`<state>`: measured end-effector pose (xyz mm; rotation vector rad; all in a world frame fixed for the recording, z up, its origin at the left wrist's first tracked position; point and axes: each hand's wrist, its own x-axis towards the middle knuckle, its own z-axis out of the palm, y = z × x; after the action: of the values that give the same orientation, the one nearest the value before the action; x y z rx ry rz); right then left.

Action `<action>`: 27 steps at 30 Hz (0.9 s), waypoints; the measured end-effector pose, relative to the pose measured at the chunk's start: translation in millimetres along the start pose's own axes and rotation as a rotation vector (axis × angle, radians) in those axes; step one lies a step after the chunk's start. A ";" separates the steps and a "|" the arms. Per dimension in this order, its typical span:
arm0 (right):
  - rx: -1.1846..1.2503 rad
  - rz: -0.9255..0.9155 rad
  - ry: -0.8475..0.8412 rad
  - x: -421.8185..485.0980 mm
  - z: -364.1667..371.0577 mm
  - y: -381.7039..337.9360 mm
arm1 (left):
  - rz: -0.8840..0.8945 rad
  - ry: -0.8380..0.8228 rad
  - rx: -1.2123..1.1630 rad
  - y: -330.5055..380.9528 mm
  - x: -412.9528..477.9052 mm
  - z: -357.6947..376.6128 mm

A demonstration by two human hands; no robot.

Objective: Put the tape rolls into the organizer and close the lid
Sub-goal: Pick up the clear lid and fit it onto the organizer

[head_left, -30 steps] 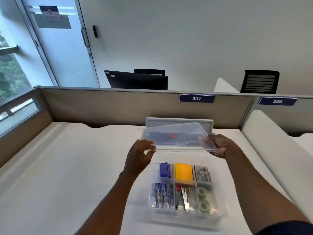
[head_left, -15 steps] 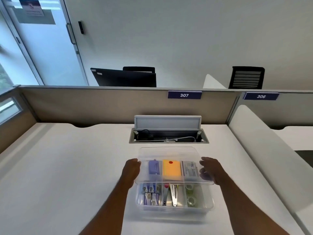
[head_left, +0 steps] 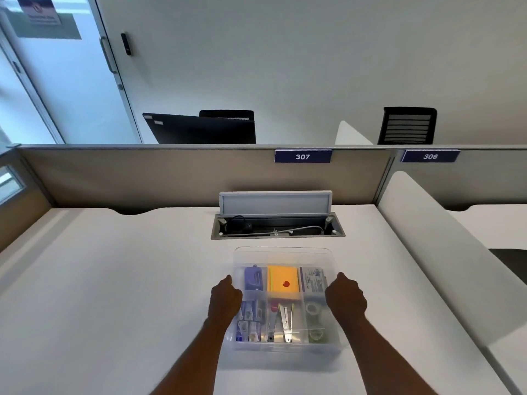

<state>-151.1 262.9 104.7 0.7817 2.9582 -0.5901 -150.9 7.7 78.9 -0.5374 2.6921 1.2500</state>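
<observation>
We had both hands, left hand [head_left: 225, 299] and right hand [head_left: 345, 298], curled on the clear lid's [head_left: 283, 256] side edges, over the organizer [head_left: 285, 347] on the tabletop [head_left: 114, 295]. Tape rolls [head_left: 313, 309] sat in the right front compartment. Risk: the lid sat skewed toward the far side, so pressing could jam a corner (or tip the tray). Fingertips were hidden; we couldn't tell whether any edge had seated.

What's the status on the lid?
Left hand and right hand grip lid sides, lowering onto organizer. Tape rolls inside. Nothing in the way.
</observation>
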 end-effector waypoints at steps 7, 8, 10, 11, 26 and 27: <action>-0.114 -0.043 0.055 -14.4 15.8 9.3 | 0.053 0.024 0.032 -10.4 -5.3 1.0; -0.111 -0.036 0.061 -15.3 16.7 10.4 | 0.049 0.023 0.033 -10.8 -5.9 1.3; -0.077 -0.011 0.055 -17.4 19.7 13.8 | 0.037 0.029 0.049 -12.5 -7.6 3.6; -0.064 0.002 0.041 -17.9 21.7 16.3 | 0.027 0.036 0.061 -13.7 -9.2 5.3; 0.339 -0.086 -0.012 -13.6 41.2 59.1 | 0.100 0.250 -0.125 -25.8 -25.8 27.2; 0.345 -0.091 -0.007 -14.1 41.3 58.8 | 0.098 0.251 -0.125 -26.2 -25.7 27.1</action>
<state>-113.4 288.3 47.3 0.6600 2.9354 -1.1274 -118.4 19.5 49.3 -0.6230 2.8884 1.4758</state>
